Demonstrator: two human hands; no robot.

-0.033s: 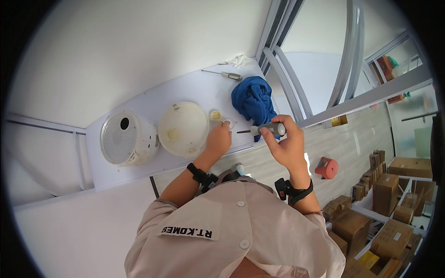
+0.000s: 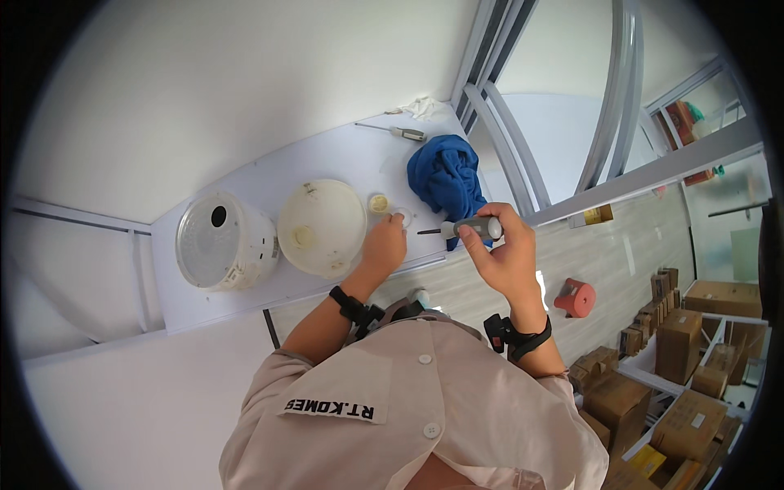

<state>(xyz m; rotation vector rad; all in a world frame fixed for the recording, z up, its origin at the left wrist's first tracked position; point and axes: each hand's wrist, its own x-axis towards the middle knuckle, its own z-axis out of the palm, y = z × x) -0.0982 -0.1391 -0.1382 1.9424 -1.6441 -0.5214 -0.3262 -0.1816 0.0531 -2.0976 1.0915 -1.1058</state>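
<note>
My right hand [image 2: 506, 249] is wrapped round the grey handle of a screwdriver [image 2: 472, 229], whose dark shaft points left toward my other hand. My left hand [image 2: 385, 244] pinches a small white ring-like piece [image 2: 407, 217] at the table's near side; the fingers hide part of it. Just beyond those fingertips lies a small round yellowish cap [image 2: 378, 203]. Left of that hand is a large stained white round lid [image 2: 322, 229]. A crumpled blue cloth [image 2: 446, 175] lies beyond the screwdriver.
A white bucket [image 2: 219, 245] with a dark hole in its top stands at the table's left. A second screwdriver [image 2: 406, 133] and a white rag [image 2: 425, 108] lie near the back wall. Metal framing [image 2: 523, 155] rises at the right. A red stool [image 2: 576, 299] and cardboard boxes [image 2: 618, 397] stand beyond.
</note>
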